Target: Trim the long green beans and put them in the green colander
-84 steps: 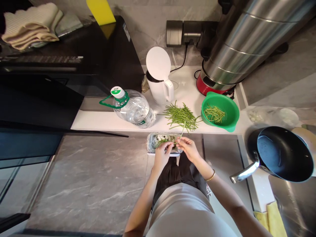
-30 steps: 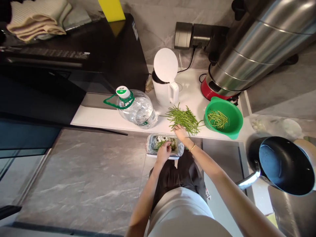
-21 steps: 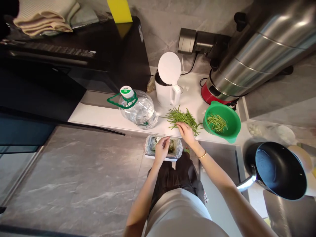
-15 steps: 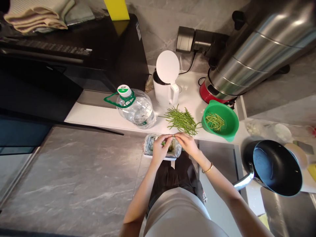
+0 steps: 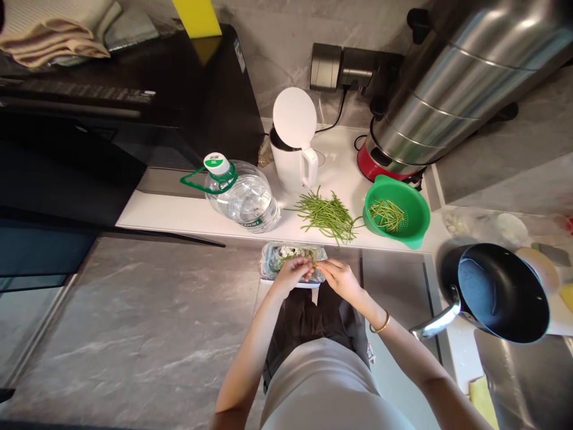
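Note:
Above a lined waste bin (image 5: 264,263), my left hand (image 5: 293,275) and my right hand (image 5: 339,278) meet at the fingertips. Both are closed in a pinch on a short green stem (image 5: 314,265), most of which the fingers hide. Inside the bin lie green scraps and something white. Just beyond it on the counter is a loose pile of long thin green stems (image 5: 329,216). More cut stems (image 5: 387,215) rest in a green colander (image 5: 414,218) to the right of the pile.
A large water bottle (image 5: 250,200) and a white kettle (image 5: 290,161) with its lid up stand behind the bin. At right are a tall steel appliance (image 5: 441,107) and a black pan (image 5: 514,292), its handle pointing toward me. A black oven-like appliance (image 5: 210,89) fills the left.
Both hands have lowered slightly toward me and stay together at the fingertips. More of the bin's contents now show. The view has shifted a little.

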The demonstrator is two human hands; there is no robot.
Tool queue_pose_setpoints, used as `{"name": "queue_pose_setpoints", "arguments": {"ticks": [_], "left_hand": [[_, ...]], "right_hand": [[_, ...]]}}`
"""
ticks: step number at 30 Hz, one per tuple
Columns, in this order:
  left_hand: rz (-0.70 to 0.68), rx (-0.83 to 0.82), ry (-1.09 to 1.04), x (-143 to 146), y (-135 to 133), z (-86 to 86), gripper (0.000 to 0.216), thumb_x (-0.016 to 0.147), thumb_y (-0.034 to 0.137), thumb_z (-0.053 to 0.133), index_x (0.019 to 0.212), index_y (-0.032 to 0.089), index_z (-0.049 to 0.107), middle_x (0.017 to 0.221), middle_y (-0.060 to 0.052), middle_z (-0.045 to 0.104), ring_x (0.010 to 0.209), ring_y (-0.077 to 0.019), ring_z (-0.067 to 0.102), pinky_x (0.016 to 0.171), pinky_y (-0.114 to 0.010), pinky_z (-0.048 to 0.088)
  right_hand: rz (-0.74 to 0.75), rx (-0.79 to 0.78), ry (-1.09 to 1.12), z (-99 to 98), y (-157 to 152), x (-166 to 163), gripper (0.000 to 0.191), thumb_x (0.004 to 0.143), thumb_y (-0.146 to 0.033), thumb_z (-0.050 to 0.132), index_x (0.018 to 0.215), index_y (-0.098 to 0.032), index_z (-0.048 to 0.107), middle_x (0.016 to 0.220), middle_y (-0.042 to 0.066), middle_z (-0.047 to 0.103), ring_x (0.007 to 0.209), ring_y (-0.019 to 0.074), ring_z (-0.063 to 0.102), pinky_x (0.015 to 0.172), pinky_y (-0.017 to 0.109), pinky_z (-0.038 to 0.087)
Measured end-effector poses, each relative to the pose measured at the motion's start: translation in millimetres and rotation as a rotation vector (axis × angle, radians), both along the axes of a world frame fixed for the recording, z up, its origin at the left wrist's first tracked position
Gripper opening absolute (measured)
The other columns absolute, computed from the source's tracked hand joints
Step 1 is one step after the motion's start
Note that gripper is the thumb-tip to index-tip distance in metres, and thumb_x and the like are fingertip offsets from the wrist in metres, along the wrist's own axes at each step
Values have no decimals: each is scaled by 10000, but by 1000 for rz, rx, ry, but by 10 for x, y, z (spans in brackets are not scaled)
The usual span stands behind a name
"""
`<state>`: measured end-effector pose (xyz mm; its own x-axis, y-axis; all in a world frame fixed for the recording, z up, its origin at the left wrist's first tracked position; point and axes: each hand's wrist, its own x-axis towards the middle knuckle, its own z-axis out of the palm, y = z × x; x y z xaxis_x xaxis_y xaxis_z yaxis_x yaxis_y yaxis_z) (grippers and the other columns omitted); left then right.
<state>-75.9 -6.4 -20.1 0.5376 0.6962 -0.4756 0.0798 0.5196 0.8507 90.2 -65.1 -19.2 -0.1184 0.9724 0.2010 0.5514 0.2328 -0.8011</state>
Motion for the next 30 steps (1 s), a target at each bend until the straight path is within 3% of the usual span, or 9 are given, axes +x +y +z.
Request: {"name": "queue_pose_setpoints", "arguments": {"ticks": [6, 10, 13, 17, 21, 25, 30], "left_hand": [[9, -189, -208, 15, -19, 14, 288, 677, 380, 675, 747, 121, 572, 645, 1, 509, 581, -74, 468, 569, -212, 407], [11, -165, -207, 50, -15, -10, 278, 708, 390, 645, 779, 131, 572, 654, 5, 510, 574, -72, 463, 582, -215, 413], [31, -52, -77, 47, -29, -130, 248, 737, 383, 606, 793, 144, 569, 648, 12, 520, 571, -81, 474, 565, -213, 412], [0, 102, 206, -119, -55, -441, 166, 787, 313, 521, 782, 158, 579, 651, 3, 567, 562, -106, 510, 556, -230, 424], [-25, 281, 668, -410, -18, -784, 131, 804, 207, 495, 805, 163, 618, 776, -55, 654, 737, -171, 608, 726, -297, 464], [33, 310, 804, -562, 52, -1015, 129, 809, 195, 504, 779, 150, 621, 782, -88, 658, 804, -207, 627, 800, -358, 453], [46, 364, 776, -419, 117, -1059, 79, 782, 191, 563, 805, 148, 625, 795, -74, 670, 784, -198, 624, 793, -359, 460]], "right_hand": [[-189, -136, 230, 13, -25, -105, 190, 859, -289, 532, 950, -254, 695, 807, 46, 687, 680, 172, 640, 669, 309, 541], [-362, -273, 506, 22, -12, -190, 132, 777, -330, 635, 853, -251, 709, 683, 18, 667, 556, 161, 605, 567, 300, 530], [-539, -268, 679, -7, 24, -166, 143, 778, -350, 631, 852, -237, 678, 683, 11, 672, 543, 144, 578, 570, 290, 520], [-776, -131, 818, -27, 95, 130, 184, 833, -378, 545, 905, -219, 604, 862, 24, 680, 563, 94, 556, 571, 240, 509], [-956, -20, 1055, 34, 100, 581, 195, 804, -380, 585, 928, -230, 577, 952, 20, 669, 695, 86, 639, 654, 220, 537], [-957, -22, 1098, 65, 68, 755, 192, 804, -386, 592, 931, -244, 564, 913, 40, 692, 854, 144, 673, 779, 281, 553], [-754, -238, 950, -152, 90, 415, 246, 727, -345, 682, 919, -237, 572, 871, 25, 707, 895, 175, 675, 839, 333, 542]]}}
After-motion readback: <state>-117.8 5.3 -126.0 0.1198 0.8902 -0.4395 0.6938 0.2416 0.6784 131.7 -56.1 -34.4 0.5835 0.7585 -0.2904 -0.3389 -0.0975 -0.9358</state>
